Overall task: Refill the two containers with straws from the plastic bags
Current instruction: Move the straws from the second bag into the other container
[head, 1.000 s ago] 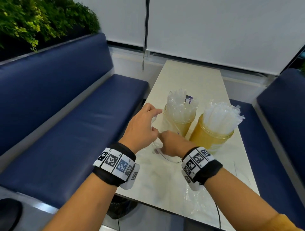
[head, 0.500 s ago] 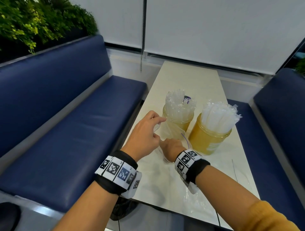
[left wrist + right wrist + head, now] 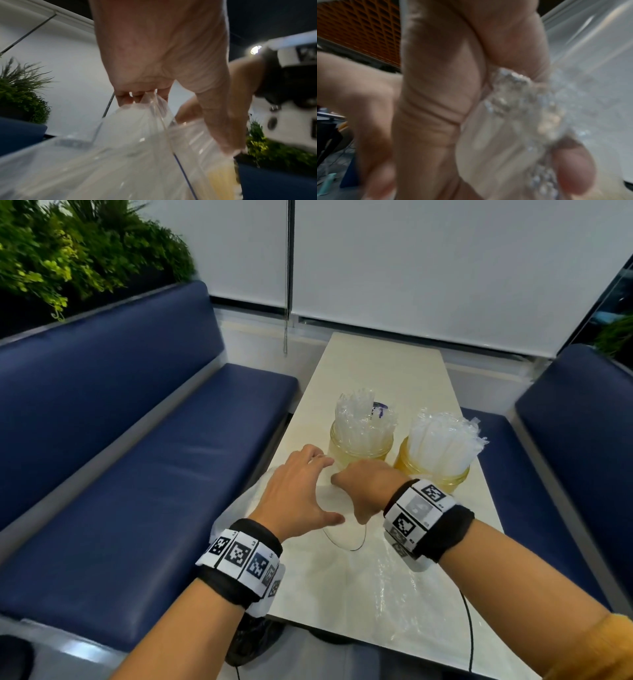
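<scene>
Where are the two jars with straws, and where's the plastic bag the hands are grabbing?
Left jar (image 3: 356,451), head view, on its pale yellow glass wall.
Right jar (image 3: 442,479), head view, on its amber wall near the base.
Plastic bag (image 3: 130,135), left wrist view, on the clear film below the fingers.

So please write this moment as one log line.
left hand: pinches plastic bag | right hand: grips bundle of straws | two containers: both hold straws

Two jars (image 3: 359,448) (image 3: 432,474) of straws, two bags (image 3: 260,498) (image 3: 404,594), two hands (image 3: 294,494) (image 3: 368,486) and two benches (image 3: 137,474) (image 3: 575,440) were counted.
</scene>
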A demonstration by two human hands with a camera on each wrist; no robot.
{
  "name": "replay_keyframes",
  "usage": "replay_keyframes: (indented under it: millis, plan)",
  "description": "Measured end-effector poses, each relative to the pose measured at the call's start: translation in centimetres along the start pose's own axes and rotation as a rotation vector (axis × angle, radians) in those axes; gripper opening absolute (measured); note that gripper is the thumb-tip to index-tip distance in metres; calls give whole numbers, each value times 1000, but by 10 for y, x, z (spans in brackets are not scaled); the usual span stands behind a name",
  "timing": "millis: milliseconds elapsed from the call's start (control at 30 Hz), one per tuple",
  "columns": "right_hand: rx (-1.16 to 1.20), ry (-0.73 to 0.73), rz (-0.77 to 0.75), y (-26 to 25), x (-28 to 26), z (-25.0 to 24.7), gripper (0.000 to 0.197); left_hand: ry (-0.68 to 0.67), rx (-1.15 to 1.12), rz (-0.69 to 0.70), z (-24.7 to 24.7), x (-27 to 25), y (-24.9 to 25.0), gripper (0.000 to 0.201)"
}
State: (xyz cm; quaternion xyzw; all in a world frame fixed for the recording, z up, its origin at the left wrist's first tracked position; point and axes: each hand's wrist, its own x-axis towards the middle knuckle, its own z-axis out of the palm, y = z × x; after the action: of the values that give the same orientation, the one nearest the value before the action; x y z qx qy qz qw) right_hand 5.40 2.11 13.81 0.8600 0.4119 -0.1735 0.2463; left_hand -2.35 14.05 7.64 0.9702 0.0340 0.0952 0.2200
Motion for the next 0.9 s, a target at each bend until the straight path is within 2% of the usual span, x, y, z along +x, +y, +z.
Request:
replay_keyframes:
  millis: [67, 100, 200, 333, 433, 533, 667, 767, 833, 900]
  plan:
    - [-61, 49, -24, -2, -11, -9, 57, 2, 90, -14, 6, 1, 2, 108]
    - [-96, 88, -37, -4, -16, -14, 57, 21, 112, -17, 9, 2, 2, 107]
    - [-203, 190, -29, -12, -27, -27, 54, 116, 85, -14, 16, 2, 3, 89]
    - [-319, 215, -23, -15, -35, -39, 36, 224, -54, -64, 25, 6, 3, 58]
    - [-340, 222, -22, -16, -37, -44, 31, 214, -170, -137, 26, 8, 6, 52]
    - [-329, 235, -20, -19, -39, -49, 30, 239, -235, -147, 25, 7, 9, 46]
    - [-305, 343, -62, -15, -45, -60, 33, 274, -319, -153, 26, 8, 7, 39]
    - [-264, 556, -66, -1, -52, -75, 56, 301, -451, -185, 29, 10, 2, 34]
    - [-145, 830, -40, 15, -61, -89, 62, 314, -546, -215, 31, 11, -1, 31]
    - [69, 1153, -23, 30, -66, -96, 54, 318, -578, -216, 31, 13, -2, 30]
